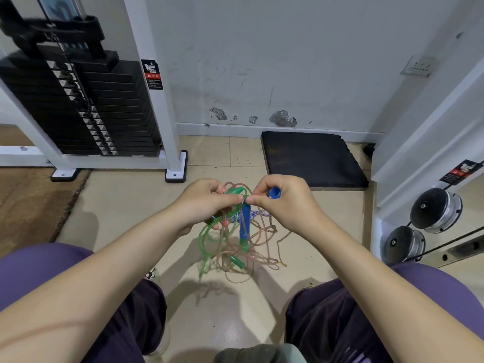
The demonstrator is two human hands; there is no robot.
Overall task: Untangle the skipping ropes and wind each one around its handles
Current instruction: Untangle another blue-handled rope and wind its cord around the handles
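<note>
Fingers: the left hand has thumb and fingers curled around a bunch of cords at the top of the tangle, clamped on the green rope. The right hand pinches a strand at the same knot, fingertips nearly meeting the left's, with a blue handle tucked in its curl. A second blue handle hangs straight down between the hands.

The tangle is held up, its lower loops trailing onto the floor: green rope, a thin brownish-pink rope, and a blue-and-white braided cord partly hidden behind. A green handle lies low in the heap.

Step in hand, as judged: freeing one strand at the top knot. It would be done well by keeping the bunch slack, feeding the captured handle back through the loop, and avoiding any pull that tightens the crossings.

Surroundings: beige tiled floor, a black mat against a scuffed wall, a weight stack at left, dumbbells at right. The person sits, knees either side.
</note>
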